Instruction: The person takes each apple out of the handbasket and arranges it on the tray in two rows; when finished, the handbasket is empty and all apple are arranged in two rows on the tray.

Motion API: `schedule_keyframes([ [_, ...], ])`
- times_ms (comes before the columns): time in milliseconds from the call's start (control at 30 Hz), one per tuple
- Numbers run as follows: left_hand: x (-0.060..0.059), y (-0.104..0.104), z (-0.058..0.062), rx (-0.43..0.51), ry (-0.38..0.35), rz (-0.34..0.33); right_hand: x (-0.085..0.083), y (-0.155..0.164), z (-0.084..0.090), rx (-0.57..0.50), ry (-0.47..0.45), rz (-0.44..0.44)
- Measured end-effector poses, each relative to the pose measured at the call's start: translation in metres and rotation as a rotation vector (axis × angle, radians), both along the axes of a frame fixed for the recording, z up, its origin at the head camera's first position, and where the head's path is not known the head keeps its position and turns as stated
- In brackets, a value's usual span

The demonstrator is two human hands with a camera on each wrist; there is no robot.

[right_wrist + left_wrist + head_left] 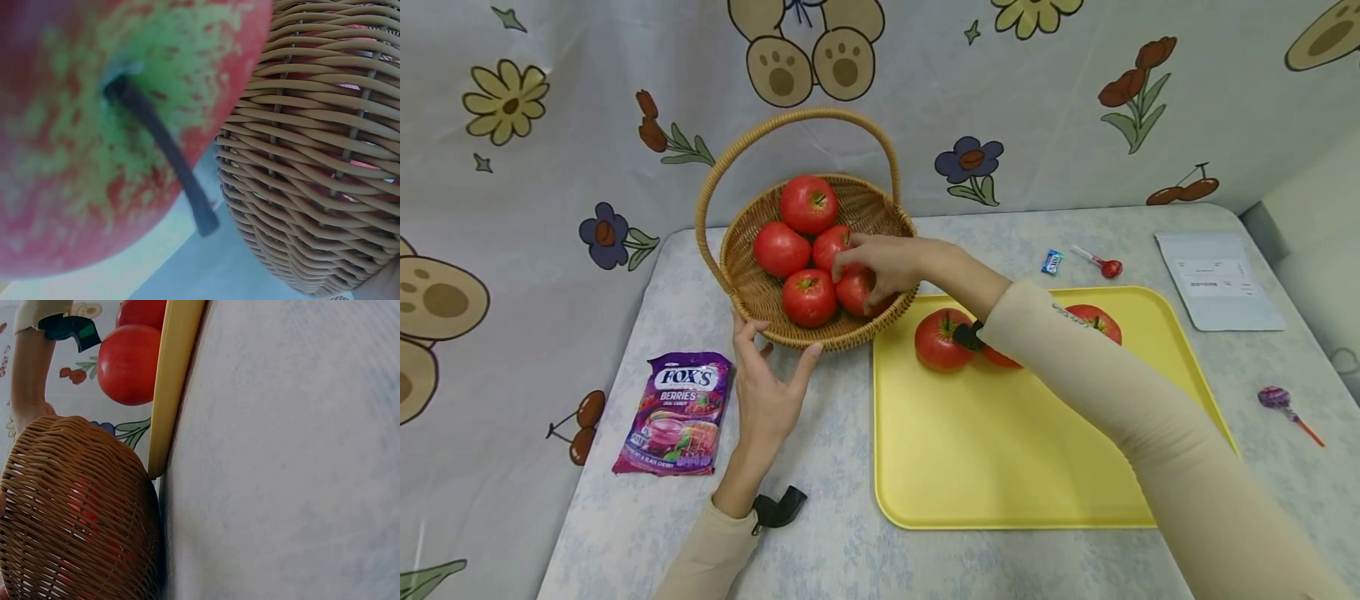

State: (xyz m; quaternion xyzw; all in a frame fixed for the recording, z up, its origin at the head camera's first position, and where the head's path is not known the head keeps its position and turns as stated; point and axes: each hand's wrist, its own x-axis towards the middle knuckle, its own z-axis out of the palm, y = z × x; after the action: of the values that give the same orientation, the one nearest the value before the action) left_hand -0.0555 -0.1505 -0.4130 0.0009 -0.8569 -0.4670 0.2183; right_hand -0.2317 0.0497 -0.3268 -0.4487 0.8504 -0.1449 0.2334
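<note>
Table [835, 467] | right hand [880, 267] grips apple [859, 292] | left hand [767, 383] steadies basket [752, 283]

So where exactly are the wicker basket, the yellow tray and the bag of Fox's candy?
wicker basket [741, 242], head view, bare inner left wall.
yellow tray [1000, 467], head view, bare floor.
Fox's candy bag [676, 412], head view, middle of front.

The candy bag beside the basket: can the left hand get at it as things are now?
Probably yes. The left hand rests against the basket rim, and the candy bag lies flat just to its left with bare table between them.
</note>
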Motion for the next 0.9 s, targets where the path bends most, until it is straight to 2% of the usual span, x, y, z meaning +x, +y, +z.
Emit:
schedule_keyframes([
  [267,-0.0008,-0.0002,0.0016,0.000,0.027,0.006,0.0002,-0.0044,-0.0008,0.031,0.002,-0.027],
  [633,0.0013,0.0007,0.0017,0.004,0.026,0.011,-0.0022,-0.0051,-0.0023,0.032,0.012,0.014],
  [900,0.0015,0.0007,0.0018,0.003,0.018,0.002,-0.0008,-0.0022,0.0011,-0.042,0.076,0.037],
])
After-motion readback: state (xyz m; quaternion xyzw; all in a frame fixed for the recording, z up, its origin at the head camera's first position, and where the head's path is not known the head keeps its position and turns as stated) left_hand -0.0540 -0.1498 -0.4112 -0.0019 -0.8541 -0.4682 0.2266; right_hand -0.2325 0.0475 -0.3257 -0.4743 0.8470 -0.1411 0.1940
